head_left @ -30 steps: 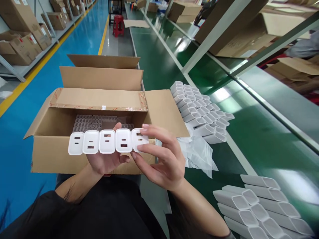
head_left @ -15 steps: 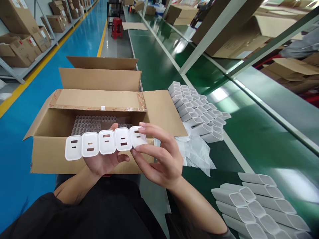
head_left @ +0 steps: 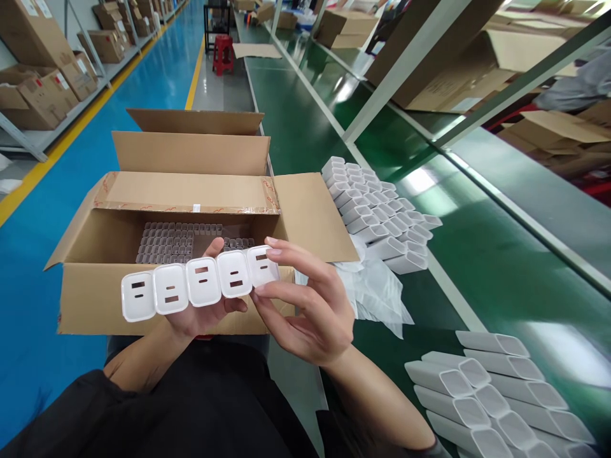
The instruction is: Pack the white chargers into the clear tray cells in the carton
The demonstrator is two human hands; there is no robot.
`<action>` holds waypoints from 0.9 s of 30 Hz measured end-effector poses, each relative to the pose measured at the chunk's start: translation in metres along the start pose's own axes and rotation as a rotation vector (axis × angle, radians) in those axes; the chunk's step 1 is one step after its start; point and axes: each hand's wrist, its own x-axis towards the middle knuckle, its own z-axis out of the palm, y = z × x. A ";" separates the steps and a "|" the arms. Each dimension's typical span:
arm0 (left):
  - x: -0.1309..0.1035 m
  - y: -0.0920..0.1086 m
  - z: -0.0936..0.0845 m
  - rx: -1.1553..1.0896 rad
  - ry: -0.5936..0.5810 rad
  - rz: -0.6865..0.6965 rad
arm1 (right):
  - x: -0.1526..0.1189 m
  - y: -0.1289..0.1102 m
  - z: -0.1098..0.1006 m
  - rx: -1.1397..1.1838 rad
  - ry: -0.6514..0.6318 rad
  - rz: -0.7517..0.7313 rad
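A row of several white plastic charger housings [head_left: 203, 294], each with two slots in its end face, is held up in front of the open carton [head_left: 176, 302]. My left hand [head_left: 191, 320] supports the row from below and behind, its thumb showing above; most of its fingers are hidden. At the right end, my right hand [head_left: 312, 302] pinches the last charger housing [head_left: 262, 272] between fingers and thumb. The slotted faces point toward me, and the row tilts down to the left. Deeper in the carton sit many small housings [head_left: 165, 238] packed in rows.
On the green bench lie a stack of white housings [head_left: 377, 207] and, nearer me, another stack of long white sleeves [head_left: 496, 407]. A crumpled white plastic sheet [head_left: 370, 296] lies beside the carton. Metal posts [head_left: 405, 67] rise at right. Boxes fill the left shelf [head_left: 102, 79].
The row's left end has dropped and moved slightly left, so it tilts more. The fingers of my right hand remain at the right-end housing.
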 end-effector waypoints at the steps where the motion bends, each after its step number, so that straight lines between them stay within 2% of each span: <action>1: 0.001 0.000 0.000 -0.022 -0.029 0.007 | 0.000 0.000 0.000 0.002 -0.001 -0.003; 5: 0.004 0.002 -0.001 -0.103 -0.148 0.008 | -0.001 0.000 0.001 0.008 -0.004 -0.010; 11: 0.003 0.003 -0.009 -0.152 -0.158 -0.093 | -0.003 0.001 0.002 0.051 0.007 -0.074; 24: 0.006 0.004 -0.017 -0.144 -0.244 -0.140 | -0.005 0.000 0.002 0.069 -0.032 -0.076; 26: 0.003 0.001 -0.024 -0.158 -0.201 -0.152 | -0.005 0.000 0.004 0.076 -0.057 -0.067; 27: 0.001 -0.001 -0.028 -0.155 -0.140 -0.142 | -0.005 0.000 0.005 0.085 -0.072 -0.061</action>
